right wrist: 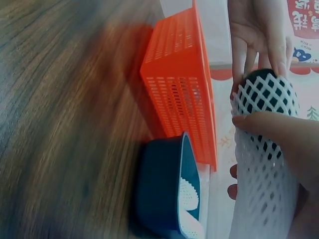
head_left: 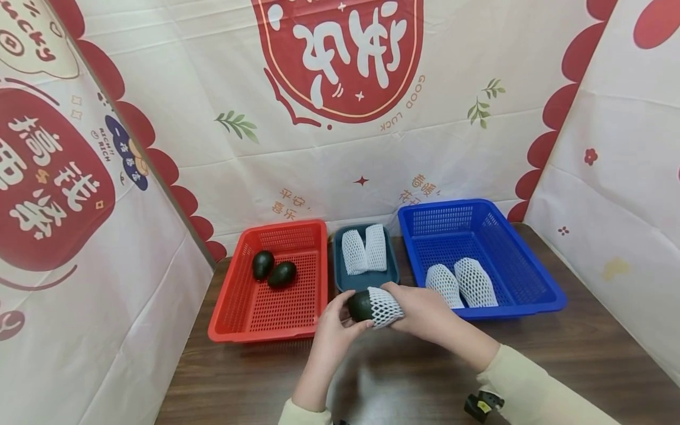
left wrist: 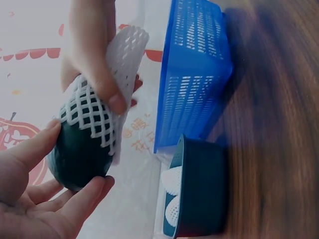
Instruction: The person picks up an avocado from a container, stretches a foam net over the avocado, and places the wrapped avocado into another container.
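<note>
Between both hands, above the table's near side, is a dark green avocado (head_left: 359, 306) partly inside a white foam net sleeve (head_left: 386, 307). My left hand (head_left: 334, 327) holds the avocado's bare end between thumb and fingers. My right hand (head_left: 422, 311) grips the sleeve, its thumb lying along the netting (right wrist: 266, 99). In the left wrist view the net covers the upper part of the avocado (left wrist: 82, 154), and the rest of the sleeve (left wrist: 130, 50) extends past the right thumb.
Two bare avocados (head_left: 281, 274) lie in the red basket (head_left: 265, 337) at left. A small teal tray (head_left: 394, 260) in the middle holds two empty net sleeves (head_left: 376, 248). The blue basket (head_left: 531, 260) at right contains two net-covered pieces (head_left: 474, 283).
</note>
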Available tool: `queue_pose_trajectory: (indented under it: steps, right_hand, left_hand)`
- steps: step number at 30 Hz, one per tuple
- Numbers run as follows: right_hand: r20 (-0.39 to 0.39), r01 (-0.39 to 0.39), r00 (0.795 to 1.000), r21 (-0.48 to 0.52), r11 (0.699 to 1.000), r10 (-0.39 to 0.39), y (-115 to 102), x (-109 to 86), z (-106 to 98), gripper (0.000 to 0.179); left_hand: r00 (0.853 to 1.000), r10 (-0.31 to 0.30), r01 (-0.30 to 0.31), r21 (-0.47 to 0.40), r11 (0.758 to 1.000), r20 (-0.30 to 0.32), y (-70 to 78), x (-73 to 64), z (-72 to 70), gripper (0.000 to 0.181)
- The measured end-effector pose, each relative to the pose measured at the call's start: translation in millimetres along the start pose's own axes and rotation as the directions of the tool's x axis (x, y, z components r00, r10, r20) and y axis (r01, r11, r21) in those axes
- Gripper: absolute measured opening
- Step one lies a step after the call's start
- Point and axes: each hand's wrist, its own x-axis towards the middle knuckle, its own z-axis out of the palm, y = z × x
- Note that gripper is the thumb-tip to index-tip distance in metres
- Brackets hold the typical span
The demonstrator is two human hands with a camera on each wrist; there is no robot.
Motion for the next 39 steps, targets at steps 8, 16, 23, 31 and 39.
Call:
queue_pose_trajectory:
  steps: [8, 16, 23, 31, 39]
  right_hand:
    - [-0.079, 0.032, 0.996, 0.03, 0.999, -0.03, -1, 2.4, 3, 0.069]
    - [-0.1, 0.075, 0.992, 0.001, 0.997, -0.075, -3, 5.4, 5, 0.065]
    - [-0.107, 0.088, 0.99, -0.005, 0.996, -0.088, -7, 7.0, 9, 0.07]
    - [-0.097, 0.077, 0.993, 0.101, 0.992, -0.067, -13, 7.2, 12, 0.071]
    - [-0.086, 0.067, 0.995, 0.126, 0.99, -0.057, -17, 8.0, 14, 0.068]
  left_hand:
    - [0.999, -0.017, 0.02, -0.089, 0.996, 0.04, -2.3, 0.7, -3.9, 0.044]
    - [1.0, -0.014, 0.014, -0.079, 0.997, -0.004, -5.2, 2.1, -3.1, 0.038]
    - [0.997, -0.066, 0.062, -0.078, 0.995, -0.047, -2.1, 0.7, 0.5, 0.041]
    - [0.993, -0.055, 0.048, -0.068, 0.997, -0.106, 1.3, 0.8, 7.6, 0.036]
    - [0.992, -0.04, 0.029, -0.092, 0.995, -0.118, 3.0, 0.7, 14.4, 0.034]
